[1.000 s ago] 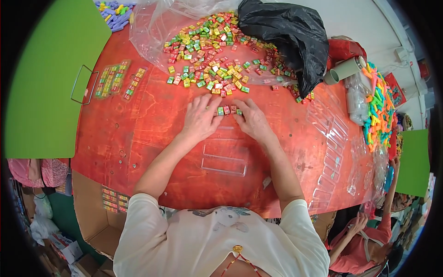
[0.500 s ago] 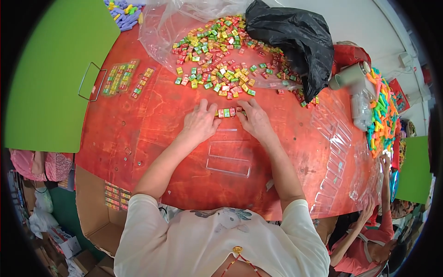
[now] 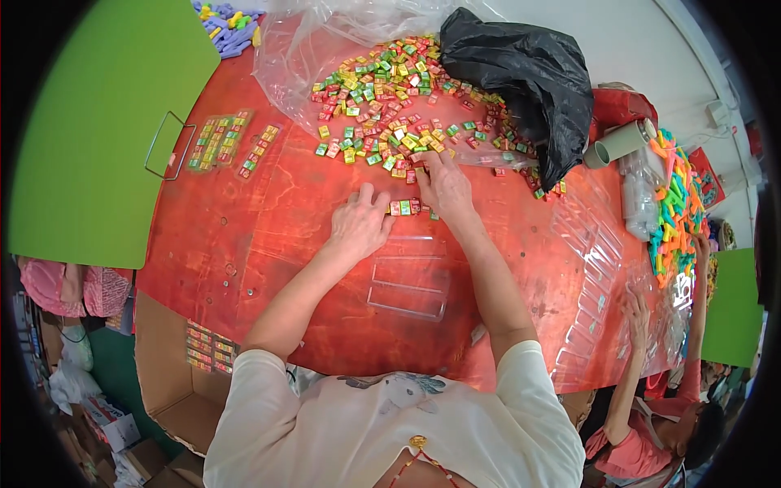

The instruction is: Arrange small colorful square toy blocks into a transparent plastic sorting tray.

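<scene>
My left hand lies palm down on the red table, its fingertips touching a short row of small coloured blocks. My right hand reaches forward past that row to the near edge of a big pile of small coloured blocks, fingers bent over a few of them. A clear plastic tray lies flat on the table just below both hands, between my forearms.
A clear plastic sheet and a black bag lie behind the pile. Filled trays sit at the left by a green board. Empty clear trays line the right; another person's hand works there. A cardboard box stands below.
My right hand has moved forward from the short row up to the edge of the pile. My left hand stays beside the row.
</scene>
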{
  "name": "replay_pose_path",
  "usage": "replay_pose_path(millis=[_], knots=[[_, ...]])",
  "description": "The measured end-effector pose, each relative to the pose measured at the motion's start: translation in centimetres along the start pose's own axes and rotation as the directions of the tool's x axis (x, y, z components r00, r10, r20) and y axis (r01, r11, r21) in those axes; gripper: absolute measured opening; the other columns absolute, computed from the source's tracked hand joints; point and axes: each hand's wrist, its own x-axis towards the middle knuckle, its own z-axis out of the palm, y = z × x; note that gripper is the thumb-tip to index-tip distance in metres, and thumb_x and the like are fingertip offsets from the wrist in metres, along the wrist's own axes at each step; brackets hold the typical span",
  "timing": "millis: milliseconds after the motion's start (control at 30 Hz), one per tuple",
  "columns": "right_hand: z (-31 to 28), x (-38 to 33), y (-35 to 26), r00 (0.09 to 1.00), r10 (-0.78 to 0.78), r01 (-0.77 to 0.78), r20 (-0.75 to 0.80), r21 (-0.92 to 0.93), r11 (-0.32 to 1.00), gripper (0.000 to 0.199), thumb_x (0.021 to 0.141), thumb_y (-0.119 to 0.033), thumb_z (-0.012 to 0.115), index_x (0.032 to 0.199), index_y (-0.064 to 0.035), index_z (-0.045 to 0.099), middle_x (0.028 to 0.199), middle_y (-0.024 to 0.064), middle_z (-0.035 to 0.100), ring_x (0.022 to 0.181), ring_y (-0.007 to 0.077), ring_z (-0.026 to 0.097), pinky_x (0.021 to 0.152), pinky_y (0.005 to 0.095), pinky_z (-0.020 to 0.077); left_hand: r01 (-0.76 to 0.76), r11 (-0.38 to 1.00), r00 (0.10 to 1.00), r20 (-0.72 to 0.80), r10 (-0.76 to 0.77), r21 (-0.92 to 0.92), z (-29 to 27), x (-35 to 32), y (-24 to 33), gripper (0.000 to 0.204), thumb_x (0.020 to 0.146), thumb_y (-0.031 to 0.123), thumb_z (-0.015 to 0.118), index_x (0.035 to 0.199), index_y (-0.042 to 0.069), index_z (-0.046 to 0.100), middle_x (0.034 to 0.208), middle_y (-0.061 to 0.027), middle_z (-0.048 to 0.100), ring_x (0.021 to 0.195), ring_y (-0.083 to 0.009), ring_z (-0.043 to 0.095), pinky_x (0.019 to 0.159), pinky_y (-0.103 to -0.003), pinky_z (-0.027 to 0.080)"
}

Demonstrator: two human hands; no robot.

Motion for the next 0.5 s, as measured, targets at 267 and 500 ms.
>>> replay_pose_path(millis=[267, 500], knots=[[1.6, 2.3, 0.2, 0.995, -0.035, 0.000, -0.090, -0.360, 0.933, 0.019, 0.089, -0.025, 0.068, 0.091, -0.0062, 0.066, 0.094, 0.0142, 0.064, 0.091, 0.0352, 0.066, 0.080, 0.0467, 0.0536, -0.011, 1.000, 0.999, -0.031, 0.012, 0.018, 0.4, 0.0, 0.3, 0.035, 0.087, 0.029, 0.070, 0.116, 0.011, 0.058, 0.106, -0.0146, 0.049, 0.092, -0.0344, 0.065, 0.067, -0.048, 0.057], [-0.6, -0.5, 2.5, 0.962, -0.182, 0.154, -0.204, -0.144, 0.978, 0.014, 0.089, -0.018, 0.069, 0.097, -0.0070, 0.071, 0.093, 0.0133, 0.063, 0.087, 0.0328, 0.065, 0.076, 0.0441, 0.0513, -0.012, 1.000, 1.000, -0.017, 0.012, -0.010, -0.1, -0.2, 0.0, 0.032, 0.086, 0.028, 0.070, 0.108, 0.008, 0.058, 0.107, -0.0158, 0.050, 0.096, -0.0354, 0.063, 0.069, -0.048, 0.058]])
